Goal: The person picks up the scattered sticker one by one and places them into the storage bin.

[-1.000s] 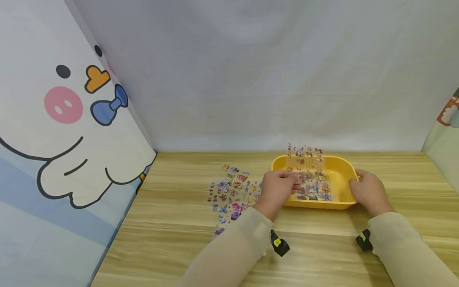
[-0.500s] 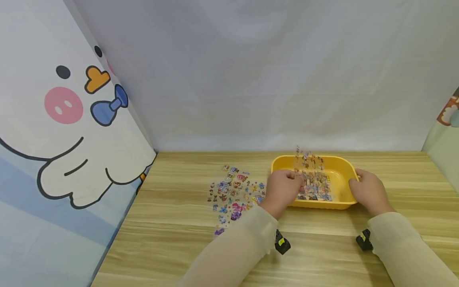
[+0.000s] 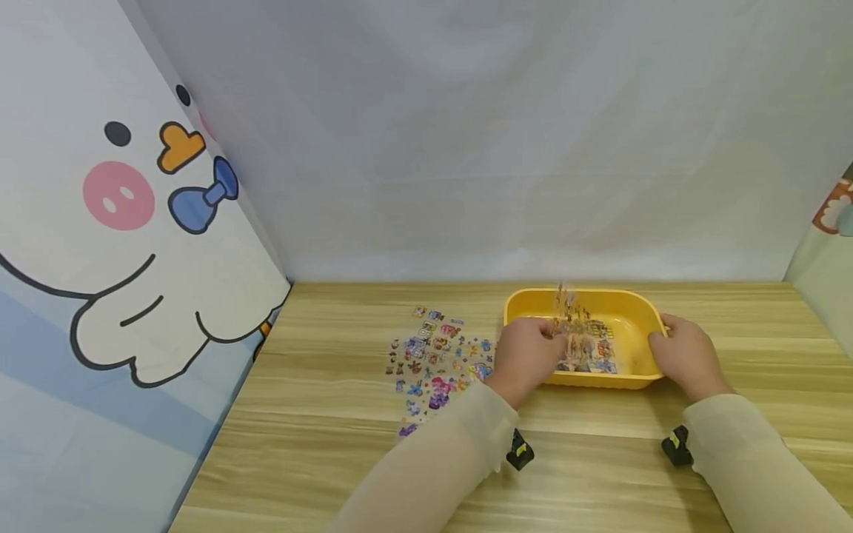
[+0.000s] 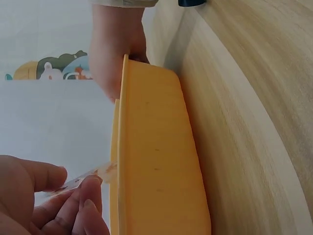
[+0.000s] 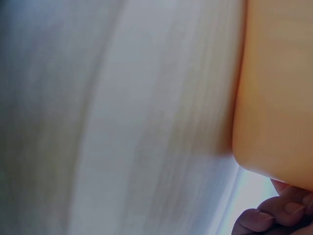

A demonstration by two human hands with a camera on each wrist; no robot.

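Observation:
A yellow plastic tray (image 3: 631, 311) sits on the wooden table, with sticker sheets lying inside it. My left hand (image 3: 526, 354) pinches a clear sticker sheet (image 3: 571, 320) at its edge and holds it tilted over the tray; the left wrist view shows that sheet (image 4: 93, 175) between thumb and fingers (image 4: 85, 203) beside the tray (image 4: 156, 161). My right hand (image 3: 686, 354) grips the tray's right end, fingers over the rim. The right wrist view shows only the tray wall (image 5: 276, 93) and my fingertips (image 5: 274, 215).
Another clear sticker sheet (image 3: 436, 359) lies flat on the table (image 3: 320, 414) left of the tray. A white cloth backdrop rises behind, a cartoon-printed panel (image 3: 120, 222) closes off the left side, and another panel stands at the far right edge.
The sticker sheet in my left hand has swung from facing me to nearly edge-on and sunk lower into the tray. My right hand has stayed on the tray's end.

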